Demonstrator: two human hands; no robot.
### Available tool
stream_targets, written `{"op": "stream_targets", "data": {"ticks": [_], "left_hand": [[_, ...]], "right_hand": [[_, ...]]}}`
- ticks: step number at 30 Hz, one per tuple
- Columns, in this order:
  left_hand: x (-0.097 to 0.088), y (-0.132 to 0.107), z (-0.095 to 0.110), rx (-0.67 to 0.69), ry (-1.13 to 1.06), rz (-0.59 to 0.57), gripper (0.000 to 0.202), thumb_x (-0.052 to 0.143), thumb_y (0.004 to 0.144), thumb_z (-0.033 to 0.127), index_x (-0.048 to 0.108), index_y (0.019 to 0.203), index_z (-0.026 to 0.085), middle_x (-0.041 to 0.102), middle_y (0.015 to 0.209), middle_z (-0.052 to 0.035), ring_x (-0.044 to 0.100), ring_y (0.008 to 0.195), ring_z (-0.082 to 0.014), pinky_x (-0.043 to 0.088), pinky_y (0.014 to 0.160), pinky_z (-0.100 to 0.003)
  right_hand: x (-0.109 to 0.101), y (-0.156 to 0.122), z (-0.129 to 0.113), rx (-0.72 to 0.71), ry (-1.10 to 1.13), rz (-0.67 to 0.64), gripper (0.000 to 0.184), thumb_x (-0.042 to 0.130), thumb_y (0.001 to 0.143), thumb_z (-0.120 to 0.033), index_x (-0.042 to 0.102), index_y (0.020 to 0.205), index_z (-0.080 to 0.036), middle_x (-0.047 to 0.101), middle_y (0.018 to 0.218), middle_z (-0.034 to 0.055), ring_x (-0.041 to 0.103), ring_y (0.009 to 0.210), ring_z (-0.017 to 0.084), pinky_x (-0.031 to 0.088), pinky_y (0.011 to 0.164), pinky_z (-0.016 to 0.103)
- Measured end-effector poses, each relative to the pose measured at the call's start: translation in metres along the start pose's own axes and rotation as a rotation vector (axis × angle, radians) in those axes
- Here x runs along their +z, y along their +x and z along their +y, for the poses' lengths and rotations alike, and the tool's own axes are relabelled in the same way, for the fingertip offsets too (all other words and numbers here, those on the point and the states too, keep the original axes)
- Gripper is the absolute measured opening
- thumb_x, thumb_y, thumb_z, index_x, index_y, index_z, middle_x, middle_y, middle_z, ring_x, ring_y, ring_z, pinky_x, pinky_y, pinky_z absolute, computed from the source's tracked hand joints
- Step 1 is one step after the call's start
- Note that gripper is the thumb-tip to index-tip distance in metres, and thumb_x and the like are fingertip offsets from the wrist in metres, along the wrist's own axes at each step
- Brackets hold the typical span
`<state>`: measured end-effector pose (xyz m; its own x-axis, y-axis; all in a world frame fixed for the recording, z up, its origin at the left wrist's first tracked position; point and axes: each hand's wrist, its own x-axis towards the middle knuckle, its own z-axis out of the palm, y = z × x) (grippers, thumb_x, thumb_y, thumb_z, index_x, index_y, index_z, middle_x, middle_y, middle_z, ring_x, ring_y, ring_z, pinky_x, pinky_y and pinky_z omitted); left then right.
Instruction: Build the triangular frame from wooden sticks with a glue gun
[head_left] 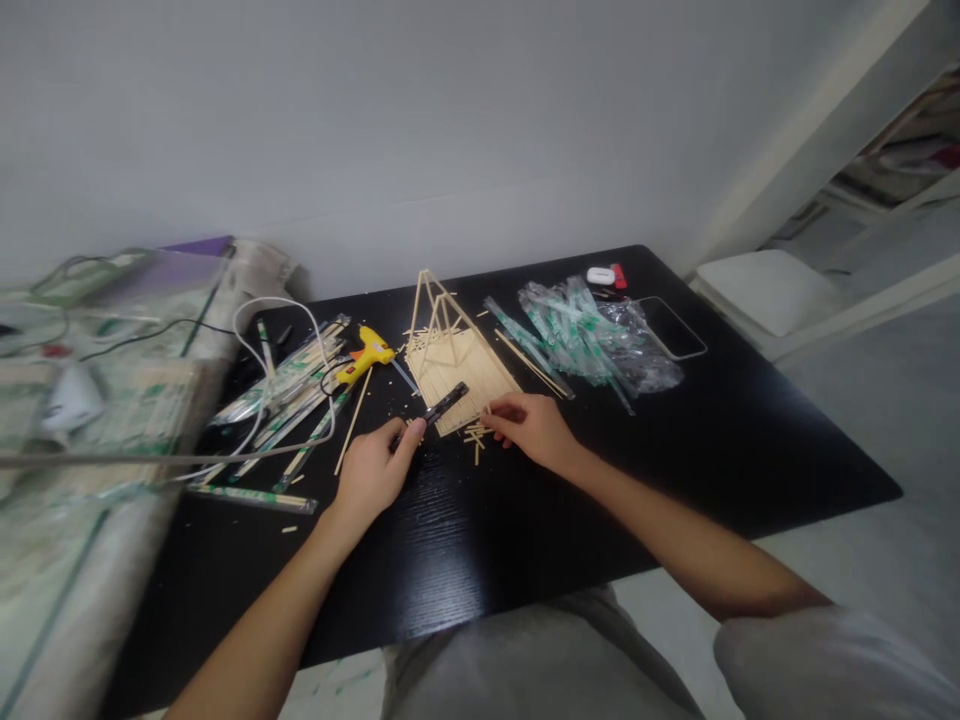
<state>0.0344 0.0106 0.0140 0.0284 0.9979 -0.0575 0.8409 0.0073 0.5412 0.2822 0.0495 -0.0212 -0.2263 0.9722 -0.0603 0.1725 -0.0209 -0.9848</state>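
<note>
My left hand [375, 470] is closed round the handle of a black cutting tool [439, 408] that points up and right toward a flat panel of wooden sticks [465, 370]. On the panel's far side stands a triangular stick frame [435, 310]. My right hand [529, 425] rests beside the panel's near corner, fingers curled over several short loose stick pieces [475, 437]; what it pinches, if anything, is hidden.
A yellow glue gun [365, 355] with a cord lies left of the panel, among wrapped chopsticks [289, 400]. Empty green-printed wrappers [585, 335], a phone [675, 328] and a small white case [600, 275] lie at the right. Blurred boxes and bags [90, 400] crowd the left. Black table [712, 450].
</note>
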Motion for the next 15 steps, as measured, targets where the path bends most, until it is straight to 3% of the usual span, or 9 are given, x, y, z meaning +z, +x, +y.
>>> {"op": "stream_targets", "data": {"ticks": [7, 15], "left_hand": [[0.001, 0.002, -0.001, -0.012, 0.064, -0.026, 0.054, 0.033, 0.098, 0.063, 0.054, 0.070, 0.023, 0.055, 0.060, -0.0006, 0.058, 0.065, -0.0206, 0.031, 0.062, -0.028], [0.004, 0.004, -0.002, -0.008, 0.087, -0.024, 0.054, 0.033, 0.098, 0.063, 0.053, 0.069, 0.023, 0.056, 0.060, -0.0009, 0.058, 0.064, -0.0202, 0.031, 0.061, -0.028]], "right_hand": [[-0.012, 0.005, -0.003, -0.135, -0.420, 0.235, 0.015, 0.078, 0.079, -0.025, 0.064, 0.084, -0.020, 0.073, 0.075, 0.0035, 0.070, 0.069, 0.019, 0.056, 0.070, 0.032], [-0.013, 0.008, -0.001, -0.155, -0.538, 0.168, 0.013, 0.074, 0.084, -0.020, 0.063, 0.077, -0.019, 0.072, 0.074, 0.0037, 0.067, 0.067, 0.018, 0.051, 0.068, 0.030]]}}
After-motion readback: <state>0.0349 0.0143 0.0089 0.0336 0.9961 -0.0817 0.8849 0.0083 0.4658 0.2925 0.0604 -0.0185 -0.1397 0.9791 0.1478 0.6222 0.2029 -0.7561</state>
